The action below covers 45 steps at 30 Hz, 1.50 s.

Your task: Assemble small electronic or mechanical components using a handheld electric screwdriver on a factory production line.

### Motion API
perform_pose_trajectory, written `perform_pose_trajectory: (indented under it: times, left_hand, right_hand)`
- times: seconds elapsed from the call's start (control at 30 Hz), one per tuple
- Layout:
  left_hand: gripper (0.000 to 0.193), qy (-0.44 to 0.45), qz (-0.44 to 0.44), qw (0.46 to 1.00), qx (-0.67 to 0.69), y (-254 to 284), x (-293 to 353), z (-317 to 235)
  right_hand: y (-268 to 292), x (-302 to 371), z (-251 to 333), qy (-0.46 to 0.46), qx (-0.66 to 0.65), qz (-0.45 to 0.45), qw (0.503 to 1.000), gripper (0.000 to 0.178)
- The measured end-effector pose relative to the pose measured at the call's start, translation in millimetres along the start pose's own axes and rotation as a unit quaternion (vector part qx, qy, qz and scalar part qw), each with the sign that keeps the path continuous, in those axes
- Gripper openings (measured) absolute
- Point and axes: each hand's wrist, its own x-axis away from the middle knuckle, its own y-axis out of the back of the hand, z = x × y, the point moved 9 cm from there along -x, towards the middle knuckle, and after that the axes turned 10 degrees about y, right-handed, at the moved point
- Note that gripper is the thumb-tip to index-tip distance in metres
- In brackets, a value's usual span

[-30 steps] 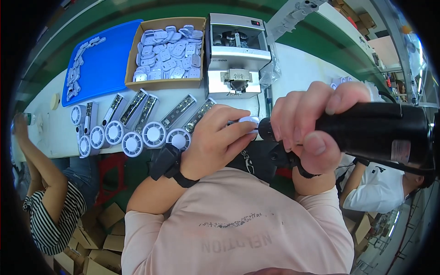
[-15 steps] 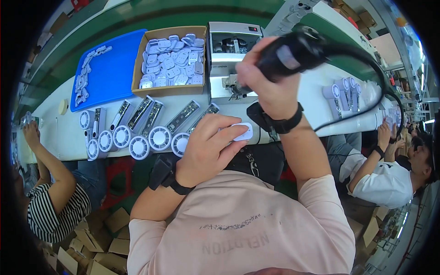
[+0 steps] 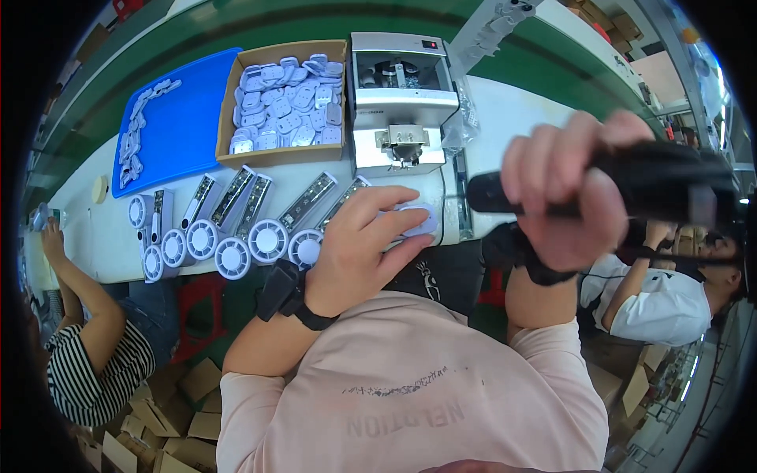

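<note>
My left hand (image 3: 363, 248) lies at the bench's front edge, its thumb and fingers closed on a small white plastic cover (image 3: 426, 222), partly hidden by the fingertips. Raised above the bench at the right, my right hand (image 3: 564, 189) grips a black corded electric screwdriver (image 3: 670, 181), smeared by motion and held sideways. Between and behind the hands stands a silver screw feeder (image 3: 402, 114) with screws behind its window. Left of my left hand, several white handheld fans (image 3: 269, 240) lie in a row, circuit boards exposed in their handles.
A cardboard box (image 3: 223, 138) full of white covers stands left of the feeder. Beside it, a blue tray (image 3: 177, 134) carries small white parts along one edge. A clear plastic bag (image 3: 465, 118) lies right of the feeder. Co-workers sit at left (image 3: 102, 347) and right (image 3: 662, 299).
My right hand has swung the screwdriver away from the screw feeder, rightward and nearer to me. My left hand keeps its hold on the white cover. The view has shifted slightly.
</note>
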Motion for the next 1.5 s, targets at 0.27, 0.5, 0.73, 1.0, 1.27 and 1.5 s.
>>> perform_pose_trajectory:
  times: [0.27,0.5,0.73,1.0,1.27,1.5]
  left_hand:
    - [0.034,-0.001,0.001,1.0,0.004,-7,-9,5]
    - [0.035,-0.021,0.01,1.0,-0.001,-9,-13,-5]
    - [0.034,-0.018,0.006,0.999,-0.035,-28,-25,-21]
    - [0.045,-0.045,0.094,0.991,-0.086,-85,-34,-34]
    - [0.058,-0.067,0.204,0.937,-0.277,-120,-63,-64]
    - [0.064,-0.028,0.314,0.841,-0.44,-153,-53,-10]
  right_hand:
    - [-6,11,-5,-0.041,0.086,0.03,0.995,0.039]
    - [-10,4,-5,-0.037,0.098,0.036,0.994,0.04]
    - [4,5,13,-0.008,0.153,0.015,0.988,0.042]
    - [64,4,58,-0.154,0.137,-0.12,0.971,0.044]
    - [273,102,-10,-0.307,0.309,-0.276,0.857,0.047]
    - [307,105,-18,-0.271,0.66,-0.074,0.697,0.054]
